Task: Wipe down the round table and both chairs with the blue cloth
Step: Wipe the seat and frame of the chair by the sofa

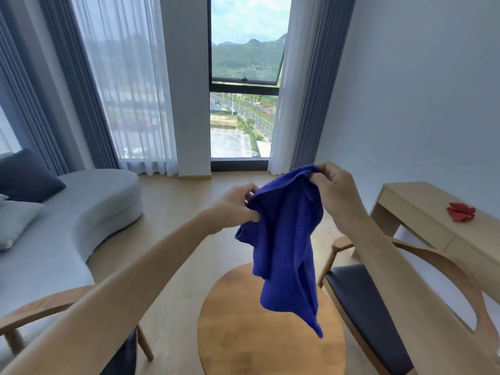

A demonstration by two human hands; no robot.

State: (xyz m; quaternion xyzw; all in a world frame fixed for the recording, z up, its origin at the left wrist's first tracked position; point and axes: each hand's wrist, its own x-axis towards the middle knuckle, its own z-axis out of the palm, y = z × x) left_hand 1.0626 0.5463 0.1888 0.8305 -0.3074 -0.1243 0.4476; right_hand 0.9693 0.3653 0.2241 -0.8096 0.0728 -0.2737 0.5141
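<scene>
Judging from how things lie, wiping has not begun: the blue cloth (284,239) hangs in the air above the round desk (270,339), touching nothing. The left hand (238,209) pinches one upper edge and the right hand (334,189) pinches the other, fingers curled into the fabric. It looks soft, rumpled and limp, drooping in folds. Desk, right chair (365,307) and left chair (40,312) all seem left to do.
</scene>
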